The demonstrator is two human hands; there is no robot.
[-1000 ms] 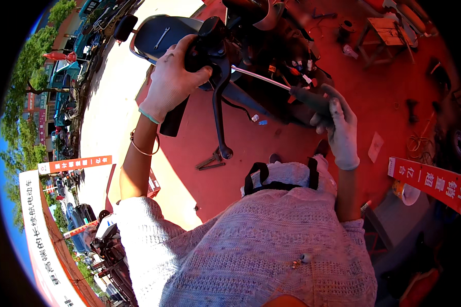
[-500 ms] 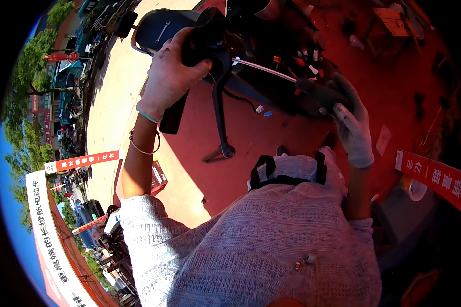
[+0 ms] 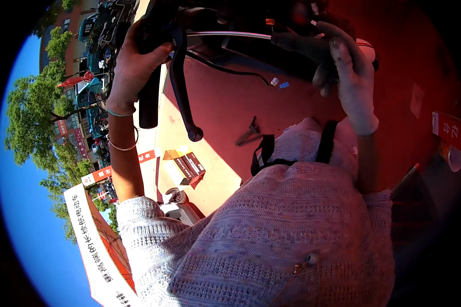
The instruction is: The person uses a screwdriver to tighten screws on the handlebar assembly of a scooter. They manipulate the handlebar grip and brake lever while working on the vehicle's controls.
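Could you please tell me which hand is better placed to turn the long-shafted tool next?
Probably the right hand: it already has the dark handle of the long-shafted tool, while the left hand is occupied gripping the dark handlebar beside the black lever.

Free gap between black lever (image 3: 179,82) and right hand (image 3: 352,84), cable (image 3: 235,72) above.

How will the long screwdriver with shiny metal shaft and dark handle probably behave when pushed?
The screwdriver is likely stiff: its shiny shaft looks like metal. It may be heavier toward its dark handle, much thicker than the shaft. Laid down, it might roll, as the handle looks roughly round.
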